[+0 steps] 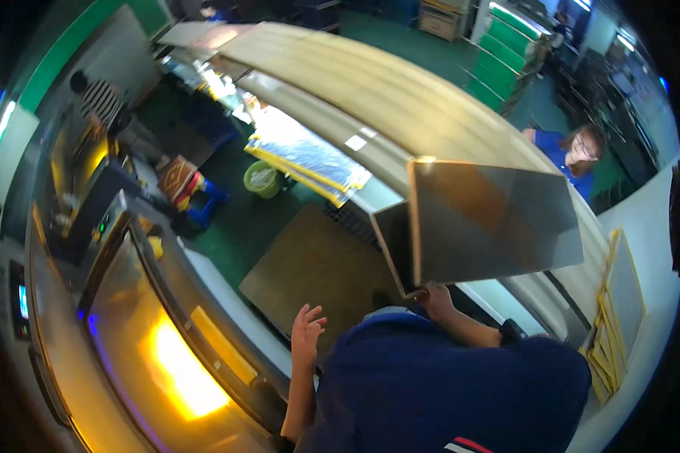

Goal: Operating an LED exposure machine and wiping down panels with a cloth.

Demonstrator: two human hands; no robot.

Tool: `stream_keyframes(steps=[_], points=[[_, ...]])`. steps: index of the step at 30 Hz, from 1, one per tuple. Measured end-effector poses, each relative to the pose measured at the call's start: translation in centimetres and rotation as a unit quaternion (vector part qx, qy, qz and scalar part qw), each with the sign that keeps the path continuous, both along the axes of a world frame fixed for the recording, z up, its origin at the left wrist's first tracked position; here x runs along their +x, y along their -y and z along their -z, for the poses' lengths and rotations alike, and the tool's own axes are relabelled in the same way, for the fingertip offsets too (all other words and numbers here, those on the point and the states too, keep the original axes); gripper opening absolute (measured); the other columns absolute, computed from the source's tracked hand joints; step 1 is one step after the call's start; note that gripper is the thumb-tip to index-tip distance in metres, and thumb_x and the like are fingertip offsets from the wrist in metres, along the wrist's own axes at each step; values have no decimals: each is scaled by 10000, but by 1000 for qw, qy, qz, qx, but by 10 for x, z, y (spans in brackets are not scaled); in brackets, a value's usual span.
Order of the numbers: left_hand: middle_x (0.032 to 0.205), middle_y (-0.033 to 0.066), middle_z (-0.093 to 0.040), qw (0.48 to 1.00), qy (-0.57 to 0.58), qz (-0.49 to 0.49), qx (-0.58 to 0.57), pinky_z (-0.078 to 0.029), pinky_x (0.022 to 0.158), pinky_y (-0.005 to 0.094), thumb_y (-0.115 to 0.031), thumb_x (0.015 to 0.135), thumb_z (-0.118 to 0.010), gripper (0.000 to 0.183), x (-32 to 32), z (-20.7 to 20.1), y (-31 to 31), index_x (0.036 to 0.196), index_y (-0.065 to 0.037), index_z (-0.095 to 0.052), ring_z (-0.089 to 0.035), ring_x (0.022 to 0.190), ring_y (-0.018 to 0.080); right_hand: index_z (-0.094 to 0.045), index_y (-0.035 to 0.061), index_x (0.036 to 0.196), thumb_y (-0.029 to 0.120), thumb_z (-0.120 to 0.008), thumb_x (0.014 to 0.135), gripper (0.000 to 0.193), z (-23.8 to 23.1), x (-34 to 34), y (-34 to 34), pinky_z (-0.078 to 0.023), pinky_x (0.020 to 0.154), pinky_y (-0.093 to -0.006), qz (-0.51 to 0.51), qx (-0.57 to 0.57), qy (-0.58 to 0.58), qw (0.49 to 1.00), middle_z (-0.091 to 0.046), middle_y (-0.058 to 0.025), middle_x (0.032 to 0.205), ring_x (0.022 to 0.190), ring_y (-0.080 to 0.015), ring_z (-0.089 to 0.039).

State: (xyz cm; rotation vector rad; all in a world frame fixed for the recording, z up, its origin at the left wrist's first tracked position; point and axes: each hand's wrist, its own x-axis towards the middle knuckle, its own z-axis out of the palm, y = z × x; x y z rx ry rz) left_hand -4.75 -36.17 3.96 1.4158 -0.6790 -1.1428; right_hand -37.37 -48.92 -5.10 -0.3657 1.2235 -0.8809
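My right hand point(434, 300) is closed on the lower edge of a large framed grey panel point(506, 226), which stands tilted in front of me with an orange-brown reflection across its face. A second dark framed surface point(397, 245) joins or lies against its left side; I cannot tell whether it is a separate panel. A dark band circles my right wrist. My left hand point(307, 332) is raised with the fingers apart, holding nothing, between my body and the yellow-lit machine point(181, 362).
A long cream-coloured curved surface point(400, 90) runs beyond the panel. Yellow-edged frames point(612, 325) lean at the right. A green bin point(262, 180) and brown board point(310, 264) are on the floor. One person point(574, 155) is at the right, another point(106, 106) far left.
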Motion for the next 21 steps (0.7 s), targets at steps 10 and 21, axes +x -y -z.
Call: stream_keyframes(steps=[10, 21], points=[[1069, 95, -666, 914, -297, 249, 123, -516, 876, 366, -224, 936, -596, 337, -149, -89, 229, 1200, -14, -577, -636, 1001, 244, -629, 24, 1152, 354, -567, 971, 381, 10, -88, 55, -521, 823, -357, -31, -132, -90, 987, -685, -75, 958, 866, -199, -649], [1188, 134, -597, 966, -156, -200, -53, -474, 912, 441, -354, 883, -607, 476, 91, -44, 56, 1215, -14, -568, -563, 1077, 314, -683, 30, 1127, 405, -589, 948, 427, 21, 6, 61, -522, 819, -310, -440, -154, -65, 882, -708, -63, 1017, 852, -166, -658]])
